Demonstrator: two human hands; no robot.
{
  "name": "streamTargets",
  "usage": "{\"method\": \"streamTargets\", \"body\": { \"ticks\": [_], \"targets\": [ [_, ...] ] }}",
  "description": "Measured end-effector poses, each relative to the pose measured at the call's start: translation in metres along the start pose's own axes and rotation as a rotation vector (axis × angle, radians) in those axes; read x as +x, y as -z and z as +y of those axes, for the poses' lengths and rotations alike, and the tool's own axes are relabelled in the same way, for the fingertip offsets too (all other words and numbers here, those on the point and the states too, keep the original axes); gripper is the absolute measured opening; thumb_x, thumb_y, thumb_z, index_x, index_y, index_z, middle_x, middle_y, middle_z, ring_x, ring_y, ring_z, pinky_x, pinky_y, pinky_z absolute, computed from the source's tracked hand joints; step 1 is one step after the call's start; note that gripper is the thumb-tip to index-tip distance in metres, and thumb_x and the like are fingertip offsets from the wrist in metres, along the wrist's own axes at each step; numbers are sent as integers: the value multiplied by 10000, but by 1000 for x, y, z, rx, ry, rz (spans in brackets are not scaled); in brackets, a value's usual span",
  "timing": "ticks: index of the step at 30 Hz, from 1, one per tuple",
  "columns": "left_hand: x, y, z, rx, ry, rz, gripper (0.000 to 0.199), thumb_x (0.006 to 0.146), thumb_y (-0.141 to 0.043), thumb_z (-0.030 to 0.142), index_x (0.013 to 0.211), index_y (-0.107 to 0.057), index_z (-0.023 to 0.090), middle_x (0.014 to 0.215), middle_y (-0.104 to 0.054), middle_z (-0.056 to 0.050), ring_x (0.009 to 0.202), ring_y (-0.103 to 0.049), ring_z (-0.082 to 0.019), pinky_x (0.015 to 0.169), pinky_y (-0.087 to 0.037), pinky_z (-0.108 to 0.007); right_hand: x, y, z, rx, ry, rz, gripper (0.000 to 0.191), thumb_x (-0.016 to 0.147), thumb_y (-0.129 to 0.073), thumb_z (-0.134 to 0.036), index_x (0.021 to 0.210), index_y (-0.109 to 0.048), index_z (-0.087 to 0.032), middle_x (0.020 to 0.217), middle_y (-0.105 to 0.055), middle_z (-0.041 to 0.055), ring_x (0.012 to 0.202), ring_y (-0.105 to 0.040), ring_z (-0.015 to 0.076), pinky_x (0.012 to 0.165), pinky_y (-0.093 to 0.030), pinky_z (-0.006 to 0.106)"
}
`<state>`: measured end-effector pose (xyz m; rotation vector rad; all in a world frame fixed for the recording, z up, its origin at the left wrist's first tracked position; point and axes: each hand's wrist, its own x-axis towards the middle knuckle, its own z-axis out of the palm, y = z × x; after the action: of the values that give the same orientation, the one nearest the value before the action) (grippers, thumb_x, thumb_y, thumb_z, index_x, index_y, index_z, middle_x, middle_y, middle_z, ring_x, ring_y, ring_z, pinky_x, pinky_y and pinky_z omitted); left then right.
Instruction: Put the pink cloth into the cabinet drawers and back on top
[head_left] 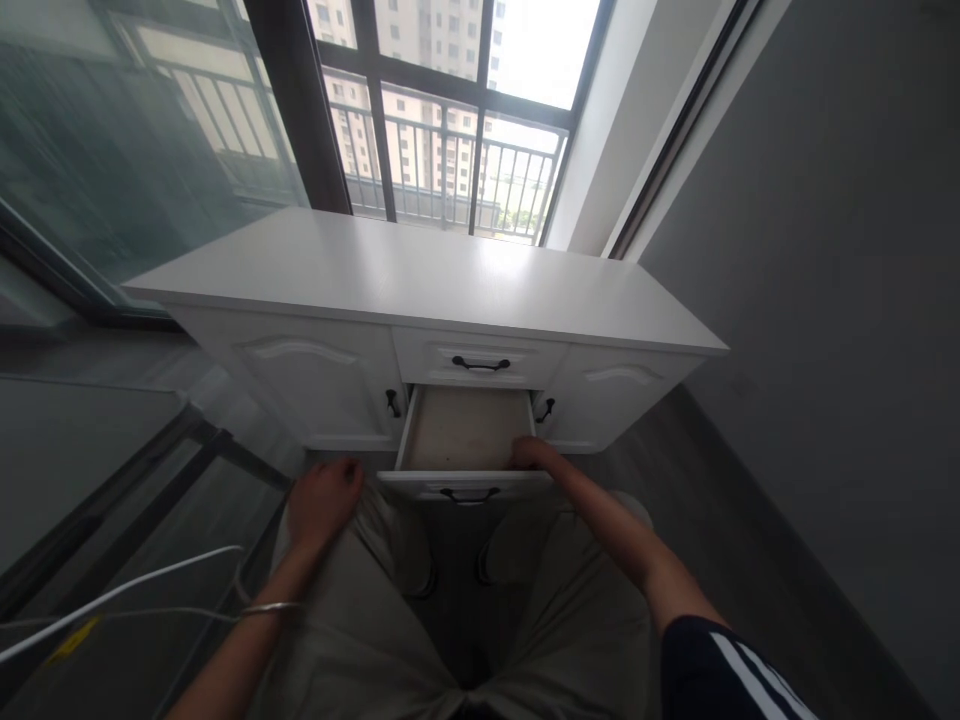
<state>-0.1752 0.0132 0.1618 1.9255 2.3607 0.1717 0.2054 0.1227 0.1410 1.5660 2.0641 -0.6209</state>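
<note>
Daylight from the window (pixel 442 120) blows out the view; glare streaks the white cabinet top (pixel 420 270); lower areas sink into soft, dim shadow.

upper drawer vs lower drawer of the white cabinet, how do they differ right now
The upper drawer is shut, while the lower drawer is pulled out, its inside showing. The right hand is at the lower drawer's side; no hand is at the upper drawer. The upper drawer sits just under the cabinet top, the lower drawer beneath it. Both have white fronts with a dark handle.
</note>
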Motion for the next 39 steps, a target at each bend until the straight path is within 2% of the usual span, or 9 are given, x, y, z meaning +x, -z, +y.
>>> {"method": "streamTargets", "body": {
  "ticks": [5,8,10,12,17,24,28,33,39],
  "targets": [
    [-3,4,4,-17,-1,13,490,995,-394,434,1161,-801,217,1042,-775,-151,948,-718,-297,840,-507,-368,-33,2,31,219,0,143,376,888,-538,-135,1175,-777,-93,1177,-774,193,1138,-726,277,901,-550,294],
    [-4,5,5,-20,1,10,491,997,-392,433,1177,-794,217,1052,-778,-147,968,-715,-297,858,-504,-370,-63,-5,65,828,90,392,388,882,-594,-300,1210,-752,-165,1206,-776,132,1153,-718,290,945,-575,364],
    [-4,6,6,-27,-6,11,492,1000,-389,436,1184,-790,217,1064,-781,-143,980,-712,-298,874,-501,-374,-83,-16,86,1297,102,597,459,768,-709,-402,1170,-739,-182,1194,-776,136,1125,-730,318,957,-594,434],
    [-6,6,6,-40,-19,11,486,1004,-387,426,1182,-786,214,1086,-783,-136,998,-708,-297,898,-498,-381,-97,-29,102,1618,108,761,488,673,-783,-428,1112,-734,-219,1203,-772,127,1143,-729,323,1010,-585,471],
    [-12,4,9,-66,-101,41,429,1003,-409,385,1127,-783,214,1171,-781,-114,1137,-679,-299,1004,-475,-411,-102,-57,112,1926,50,986,299,728,-748,-500,961,-736,-313,1152,-778,94,1208,-710,304,1070,-576,502],
    [-40,-8,32,-251,-157,145,297,965,-511,326,1024,-787,232,1141,-795,-92,1170,-676,-294,1175,-376,-480,-81,-70,115,2066,120,1063,188,794,-728,-460,923,-734,-324,1059,-800,52,1127,-746,242,1060,-587,440],
    [-76,-30,62,-475,-130,226,276,968,-523,345,1018,-780,258,1116,-788,-70,1113,-687,-287,1071,-477,-488,-76,-71,120,2372,155,1030,186,780,-797,-306,958,-745,-297,999,-810,-15,976,-771,175,1054,-584,362],
    [-102,-58,105,-600,-259,42,268,983,-526,312,1090,-770,283,1174,-768,-57,1154,-668,-273,1016,-489,-471,-73,-70,122,2503,163,976,185,790,-810,-226,961,-759,-273,1003,-809,-16,929,-766,161,1008,-606,336],
    [-76,-92,135,-543,-336,-131,242,966,-545,238,1087,-755,245,1178,-751,-77,1186,-642,-283,1025,-465,-471,-69,-77,125,2424,215,1007,267,743,-872,-286,985,-759,-294,996,-806,-29,993,-751,155,1038,-584,318]
  ]
}}
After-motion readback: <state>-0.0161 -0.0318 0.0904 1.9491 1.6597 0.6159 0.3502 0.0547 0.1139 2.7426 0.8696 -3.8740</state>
